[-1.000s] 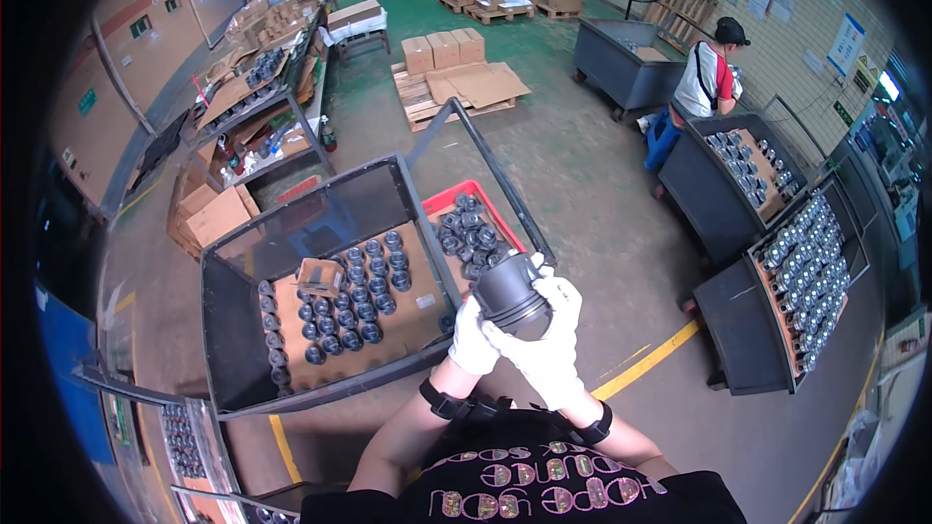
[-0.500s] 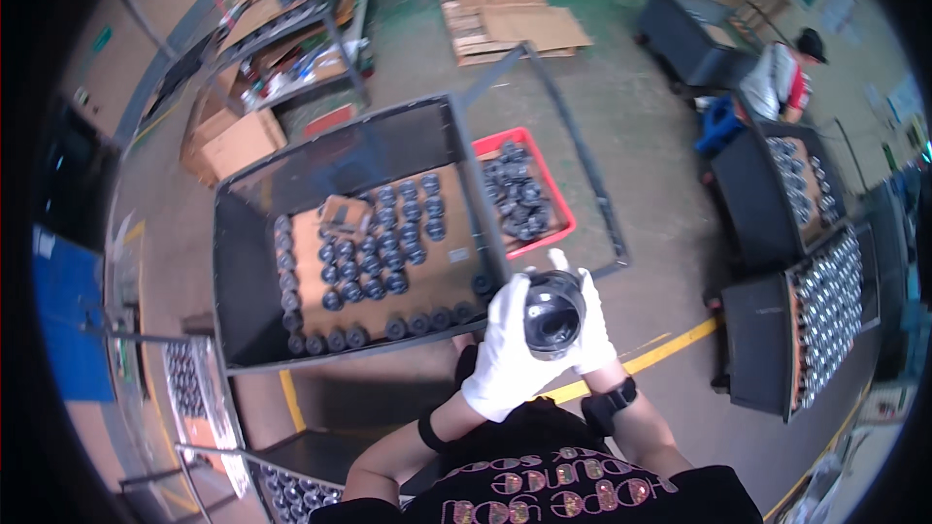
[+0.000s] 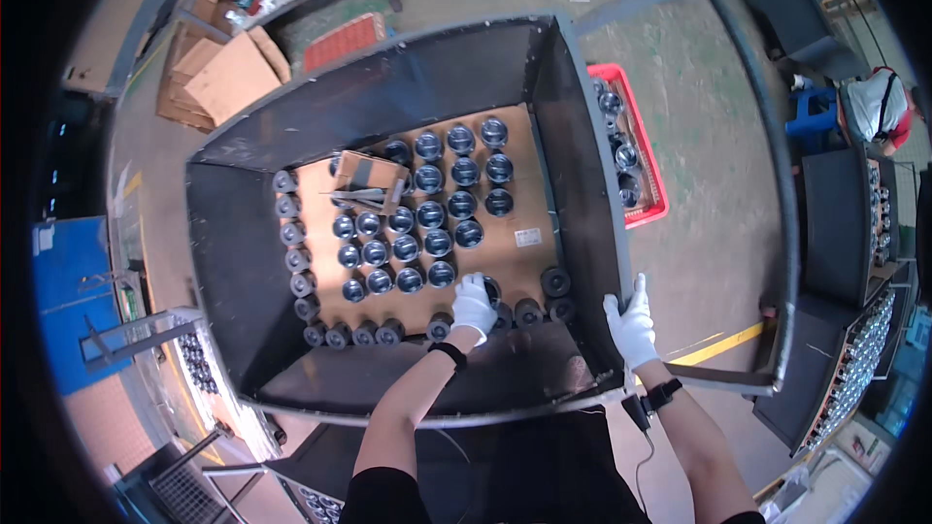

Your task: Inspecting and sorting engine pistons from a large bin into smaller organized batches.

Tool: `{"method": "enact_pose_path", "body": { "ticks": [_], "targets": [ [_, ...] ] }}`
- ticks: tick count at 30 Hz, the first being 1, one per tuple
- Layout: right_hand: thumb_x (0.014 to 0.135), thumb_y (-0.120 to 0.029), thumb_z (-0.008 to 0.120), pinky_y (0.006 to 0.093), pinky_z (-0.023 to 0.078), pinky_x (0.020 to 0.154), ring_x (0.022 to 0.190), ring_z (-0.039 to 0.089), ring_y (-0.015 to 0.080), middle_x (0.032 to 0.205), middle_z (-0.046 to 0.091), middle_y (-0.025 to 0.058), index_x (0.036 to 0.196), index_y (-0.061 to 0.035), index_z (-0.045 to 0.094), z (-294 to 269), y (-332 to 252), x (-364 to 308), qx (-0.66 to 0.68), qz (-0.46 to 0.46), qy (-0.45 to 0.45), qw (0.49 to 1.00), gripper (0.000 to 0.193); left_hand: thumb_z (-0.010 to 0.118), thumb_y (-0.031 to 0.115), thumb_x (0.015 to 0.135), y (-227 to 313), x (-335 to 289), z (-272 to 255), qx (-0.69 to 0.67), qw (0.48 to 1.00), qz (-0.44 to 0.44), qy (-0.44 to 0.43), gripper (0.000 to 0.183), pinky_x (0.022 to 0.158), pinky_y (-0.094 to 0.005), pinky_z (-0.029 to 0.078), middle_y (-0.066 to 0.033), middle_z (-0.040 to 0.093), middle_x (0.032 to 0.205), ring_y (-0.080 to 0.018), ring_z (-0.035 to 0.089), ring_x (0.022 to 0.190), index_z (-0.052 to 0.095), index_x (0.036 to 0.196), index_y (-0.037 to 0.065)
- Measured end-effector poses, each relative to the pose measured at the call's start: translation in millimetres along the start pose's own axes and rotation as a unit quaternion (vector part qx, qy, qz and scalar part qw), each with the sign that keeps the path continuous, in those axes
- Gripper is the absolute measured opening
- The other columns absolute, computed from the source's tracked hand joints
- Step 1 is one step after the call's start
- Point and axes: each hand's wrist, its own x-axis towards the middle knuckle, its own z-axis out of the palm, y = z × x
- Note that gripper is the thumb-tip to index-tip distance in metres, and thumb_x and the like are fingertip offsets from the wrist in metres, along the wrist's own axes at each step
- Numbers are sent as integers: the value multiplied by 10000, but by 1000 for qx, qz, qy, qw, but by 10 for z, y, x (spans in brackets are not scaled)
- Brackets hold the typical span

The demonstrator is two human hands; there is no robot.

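Note:
Reaching down into the big dark metal bin (image 3: 369, 63), my left hand (image 3: 473, 309) wears a white glove. Its fingers curl over a cup-shaped dark metal part (image 3: 493, 291) close to the near row; the glove hides much of the part. Shiny parts of the same kind (image 3: 409, 278) stand in rows on the cardboard sheet (image 3: 529, 257). Duller grey round parts (image 3: 390, 331) line the near and left sides. My right hand (image 3: 633, 328), also gloved, is at the bin's right rim, fingers apart and nothing held.
A small cardboard piece (image 3: 374, 175) lies over some parts. Right of the bin, a red crate (image 3: 649, 165) holds more parts inside a metal handle frame (image 3: 767, 126). Further right are other dark bins (image 3: 835, 209) and a person (image 3: 879, 107). Folded cardboard (image 3: 233, 78) leans at far left.
The shiny round part that both my hands held up is gone from between them. My left hand has gone down into the bin; my right has moved to its rim. The view has shifted closer.

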Motion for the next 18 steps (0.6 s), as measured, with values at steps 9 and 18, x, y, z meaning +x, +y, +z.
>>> {"method": "enact_pose_path", "body": {
  "ticks": [9,18],
  "targets": [
    [866,-185,750,430,556,771,909,686,405,1120,669,233,1403,-13,473,276,163,90,17,-57,115,992,629,624,82,845,-1085,1300,1559,136,989,31,57,532,905,-418,518,-156,521,1226,-359,531,1118,462,1349,29],
    [838,-117,751,401,558,726,781,699,369,921,694,223,1273,40,552,197,211,48,34,-23,107,993,503,624,252,821,-759,1481,1504,185,977,105,2,611,1104,-565,308,-189,334,1525,-438,271,1417,496,1388,65]
  ]
}}
